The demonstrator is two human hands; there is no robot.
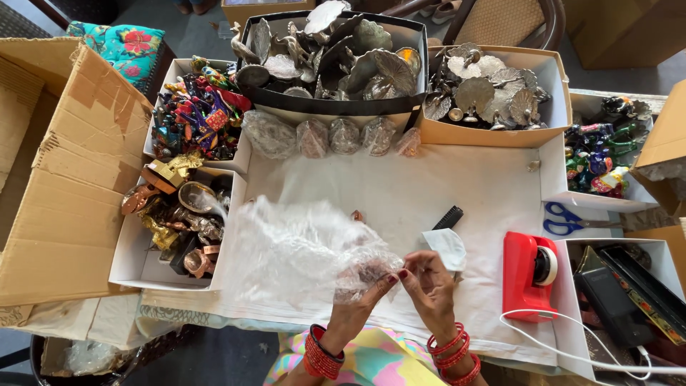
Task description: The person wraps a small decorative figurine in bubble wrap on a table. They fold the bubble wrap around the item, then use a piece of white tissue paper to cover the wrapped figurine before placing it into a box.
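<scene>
Head view, looking down on a bench [429, 193] covered with white paper. Left hand [359, 300] and right hand [431, 286] meet at the near edge of the bench, both wrists wearing red bangles. Fingers of both hands are pressed together in a pinch on a sheet of clear plastic wrap [300, 250], bunched around a small item at the fingertips; the item itself is too hidden to identify. The rest of the wrap billows out to the left over the paper. A red tape dispenser [529, 275] sits just right of the right hand; a black comb [449, 217] and blue scissors [564, 219] lie farther back. Four wrapped bundles [343, 136] line the far side, in front of boxes of metal figurines [336, 57].
</scene>
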